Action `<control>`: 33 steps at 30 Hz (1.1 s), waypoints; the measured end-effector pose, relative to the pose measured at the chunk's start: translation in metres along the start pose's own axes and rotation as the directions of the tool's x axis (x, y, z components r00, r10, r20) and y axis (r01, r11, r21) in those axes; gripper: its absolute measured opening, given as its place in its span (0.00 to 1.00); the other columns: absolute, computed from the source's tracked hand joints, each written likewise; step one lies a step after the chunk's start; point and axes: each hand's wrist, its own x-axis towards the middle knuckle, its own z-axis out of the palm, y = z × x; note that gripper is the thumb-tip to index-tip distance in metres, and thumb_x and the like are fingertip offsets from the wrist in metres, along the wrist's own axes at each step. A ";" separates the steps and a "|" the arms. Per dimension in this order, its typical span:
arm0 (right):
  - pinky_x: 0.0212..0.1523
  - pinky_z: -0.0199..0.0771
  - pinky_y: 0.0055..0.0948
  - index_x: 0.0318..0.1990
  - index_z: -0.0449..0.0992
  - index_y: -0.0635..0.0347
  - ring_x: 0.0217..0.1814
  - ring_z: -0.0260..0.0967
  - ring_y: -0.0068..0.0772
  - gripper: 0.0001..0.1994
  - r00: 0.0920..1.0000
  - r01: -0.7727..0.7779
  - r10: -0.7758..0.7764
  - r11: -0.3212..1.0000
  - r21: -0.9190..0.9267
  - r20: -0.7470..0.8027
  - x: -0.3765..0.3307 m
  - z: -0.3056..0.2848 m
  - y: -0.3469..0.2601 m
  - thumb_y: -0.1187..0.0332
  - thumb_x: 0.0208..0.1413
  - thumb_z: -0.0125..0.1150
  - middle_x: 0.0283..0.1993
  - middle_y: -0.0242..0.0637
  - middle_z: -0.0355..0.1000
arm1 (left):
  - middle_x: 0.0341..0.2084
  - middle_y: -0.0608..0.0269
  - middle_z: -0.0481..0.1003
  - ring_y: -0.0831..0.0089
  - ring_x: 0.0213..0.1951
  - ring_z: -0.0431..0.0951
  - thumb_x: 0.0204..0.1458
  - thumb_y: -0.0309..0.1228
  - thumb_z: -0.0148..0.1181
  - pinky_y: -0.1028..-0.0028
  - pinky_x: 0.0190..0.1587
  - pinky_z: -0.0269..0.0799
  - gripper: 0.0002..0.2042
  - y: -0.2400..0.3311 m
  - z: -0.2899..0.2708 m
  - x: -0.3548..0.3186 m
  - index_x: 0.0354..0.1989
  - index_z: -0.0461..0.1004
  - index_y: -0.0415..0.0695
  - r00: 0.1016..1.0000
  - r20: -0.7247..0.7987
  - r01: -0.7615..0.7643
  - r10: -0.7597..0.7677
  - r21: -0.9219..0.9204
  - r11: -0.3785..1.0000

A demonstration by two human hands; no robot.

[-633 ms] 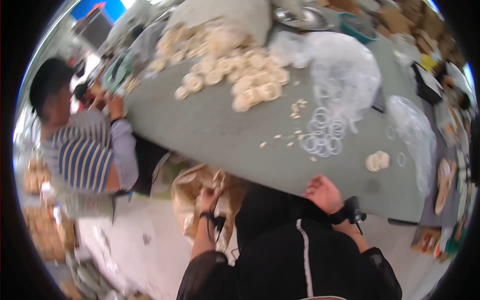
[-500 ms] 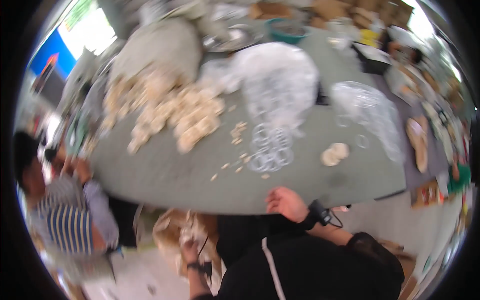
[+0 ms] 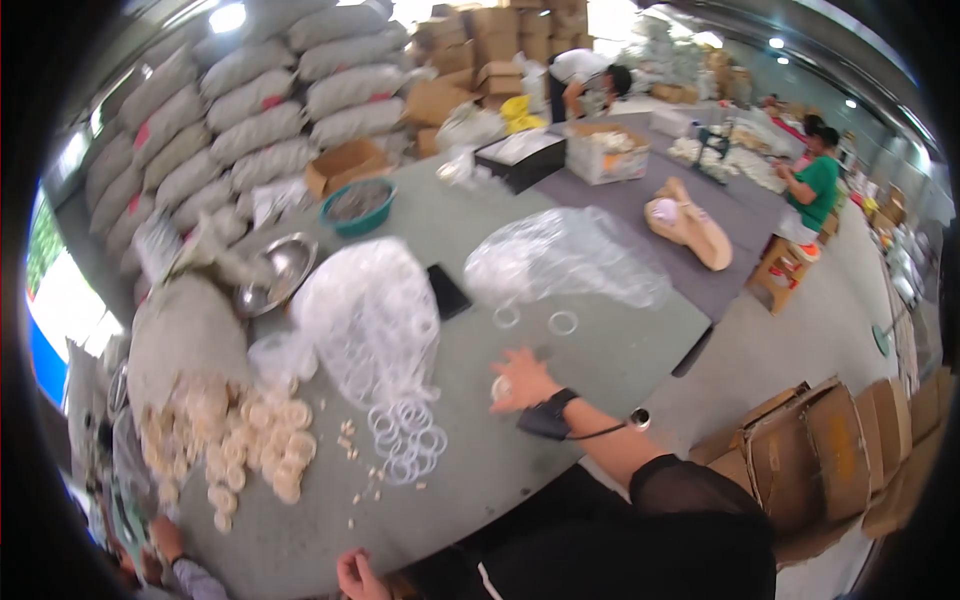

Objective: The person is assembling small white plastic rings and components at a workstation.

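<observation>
My right hand [image 3: 525, 380] reaches over the table, its fingers and thumb around a cream disc [image 3: 500, 388]; the palm hides part of it. My left hand [image 3: 360, 575] is at the near table edge with its fingers curled, and nothing shows in them. Left of my right hand lie clear plastic rings [image 3: 405, 445], spilling from a clear bag [image 3: 365, 300]. Small pale bits [image 3: 347, 440] are scattered beside them. Further left, many cream discs [image 3: 265, 430] spill out of a woven sack [image 3: 190, 335]. Two loose clear rings, including one ring [image 3: 563, 323], lie beyond my right hand.
Behind are a second clear bag [image 3: 570, 260], a dark flat object [image 3: 448, 291], a teal basin [image 3: 358, 207] and a metal bowl [image 3: 280, 272]. Cardboard boxes [image 3: 800, 470] stand right. A co-worker's hand [image 3: 165, 537] is at lower left; a person in green [image 3: 815, 185] sits far right.
The view has swung right and up. My right hand has moved forward from the near table edge to the cream discs. My left hand has risen from beside the brown bag to the table edge.
</observation>
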 end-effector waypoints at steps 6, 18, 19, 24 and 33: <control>0.45 0.59 0.56 0.49 0.64 0.51 0.57 0.47 0.51 0.37 0.939 0.120 -0.135 0.991 0.067 0.317 -0.024 -0.026 -0.027 0.47 0.27 0.65 0.55 0.45 0.54 | 0.28 0.59 0.72 0.75 0.31 0.70 0.49 0.25 0.53 0.77 0.35 0.67 0.07 0.034 0.041 -0.030 0.34 0.70 0.34 0.977 0.213 -0.053 0.023 0.137 0.989; 0.41 0.63 0.49 0.39 0.68 0.56 0.54 0.51 0.46 0.27 0.983 0.165 -0.170 0.983 0.077 0.070 -0.060 -0.023 -0.026 0.54 0.27 0.62 0.48 0.42 0.58 | 0.28 0.58 0.72 0.73 0.30 0.71 0.50 0.27 0.51 0.77 0.35 0.67 0.08 0.022 0.051 -0.034 0.36 0.70 0.36 0.949 0.312 -0.129 0.055 0.222 0.966; 0.41 0.63 0.49 0.39 0.68 0.56 0.54 0.51 0.46 0.27 0.983 0.166 -0.171 0.983 0.077 0.067 -0.060 -0.024 -0.027 0.54 0.27 0.62 0.48 0.42 0.58 | 0.29 0.58 0.72 0.73 0.31 0.71 0.50 0.27 0.51 0.77 0.35 0.68 0.08 0.021 0.052 -0.034 0.36 0.70 0.36 0.950 0.306 -0.126 0.060 0.201 0.971; 0.45 0.60 0.43 0.37 0.68 0.59 0.54 0.51 0.43 0.26 0.992 0.081 -0.033 0.906 0.415 -0.120 -0.054 -0.013 -0.040 0.50 0.31 0.61 0.49 0.40 0.59 | 0.31 0.58 0.72 0.74 0.34 0.71 0.51 0.26 0.51 0.77 0.38 0.68 0.09 0.040 0.058 -0.023 0.38 0.69 0.36 0.922 0.353 0.192 -0.159 -0.060 0.980; 0.43 0.60 0.46 0.41 0.67 0.53 0.53 0.53 0.42 0.27 0.996 0.086 -0.092 0.978 0.189 0.019 -0.061 -0.026 -0.039 0.50 0.32 0.61 0.47 0.37 0.60 | 0.33 0.62 0.72 0.76 0.36 0.70 0.51 0.26 0.50 0.78 0.41 0.65 0.09 0.044 0.079 -0.023 0.39 0.69 0.36 0.846 0.527 0.146 -0.077 -0.091 0.985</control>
